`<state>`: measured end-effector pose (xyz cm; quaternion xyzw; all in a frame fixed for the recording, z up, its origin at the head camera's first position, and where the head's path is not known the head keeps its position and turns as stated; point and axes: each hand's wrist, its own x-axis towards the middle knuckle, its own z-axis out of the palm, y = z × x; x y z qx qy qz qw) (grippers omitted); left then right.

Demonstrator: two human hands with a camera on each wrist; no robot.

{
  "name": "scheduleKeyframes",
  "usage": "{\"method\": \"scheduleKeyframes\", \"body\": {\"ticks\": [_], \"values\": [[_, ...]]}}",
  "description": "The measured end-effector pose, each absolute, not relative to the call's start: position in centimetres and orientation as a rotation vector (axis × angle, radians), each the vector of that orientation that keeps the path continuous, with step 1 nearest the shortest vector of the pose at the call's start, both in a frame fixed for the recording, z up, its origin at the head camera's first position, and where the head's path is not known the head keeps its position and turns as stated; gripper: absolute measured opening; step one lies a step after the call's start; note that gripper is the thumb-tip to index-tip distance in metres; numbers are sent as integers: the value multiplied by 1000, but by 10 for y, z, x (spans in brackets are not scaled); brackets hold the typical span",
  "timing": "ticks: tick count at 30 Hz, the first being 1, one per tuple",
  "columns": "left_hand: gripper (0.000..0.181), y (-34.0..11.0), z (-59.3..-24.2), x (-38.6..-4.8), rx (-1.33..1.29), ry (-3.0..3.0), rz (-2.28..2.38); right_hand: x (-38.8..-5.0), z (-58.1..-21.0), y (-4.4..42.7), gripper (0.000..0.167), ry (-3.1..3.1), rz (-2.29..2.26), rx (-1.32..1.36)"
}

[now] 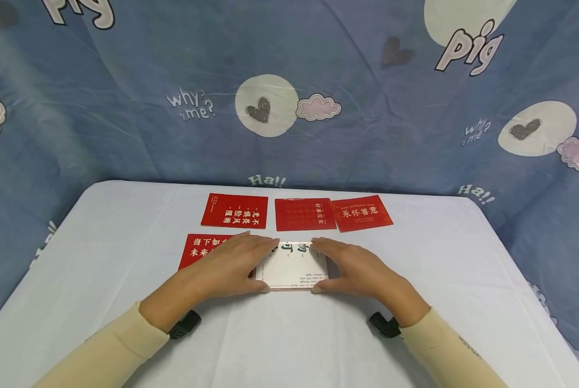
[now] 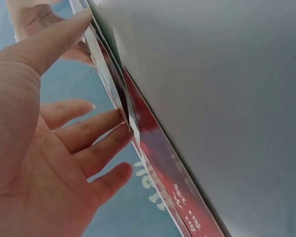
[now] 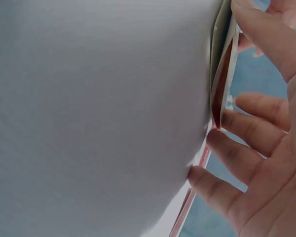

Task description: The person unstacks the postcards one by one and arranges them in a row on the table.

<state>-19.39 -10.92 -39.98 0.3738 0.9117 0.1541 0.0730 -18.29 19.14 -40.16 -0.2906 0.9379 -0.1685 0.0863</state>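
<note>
In the head view, a small stack of cards (image 1: 291, 269) lies on the white cloth, its top card white with dark green characters and small print. My left hand (image 1: 228, 267) grips the stack's left end, thumb at the near edge and fingertips at the far edge. The right hand (image 1: 357, 267) holds the other end the same way. Both wrist views show the cards (image 2: 104, 61) edge-on, with narrow gaps between them. Beneath my left hand and forearm a red card (image 1: 199, 249) with white characters is partly hidden.
Farther back on the white-covered table (image 1: 124, 237) lie three red cards: a left one (image 1: 221, 210), a middle one (image 1: 296, 213) and a tilted right one (image 1: 364, 221). The last two touch or overlap. A blue patterned curtain (image 1: 173, 145) hangs behind.
</note>
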Motion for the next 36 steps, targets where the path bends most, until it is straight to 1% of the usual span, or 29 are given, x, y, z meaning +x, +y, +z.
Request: {"method": "scheduleKeyframes", "body": {"ticks": [6, 18, 25, 36], "values": [[94, -108, -398, -194, 1096, 2738, 443, -181, -404, 192, 80, 2810, -481, -911], [89, -106, -401, -191, 1112, 2742, 431, -180, -406, 192, 82, 2842, -402, -943], [94, -105, -402, -190, 1125, 2761, 433, -179, -405, 191, 81, 2838, -401, -961], [85, -99, -401, -190, 1106, 2732, 519, -175, -404, 189, 79, 2843, -430, -931]]}}
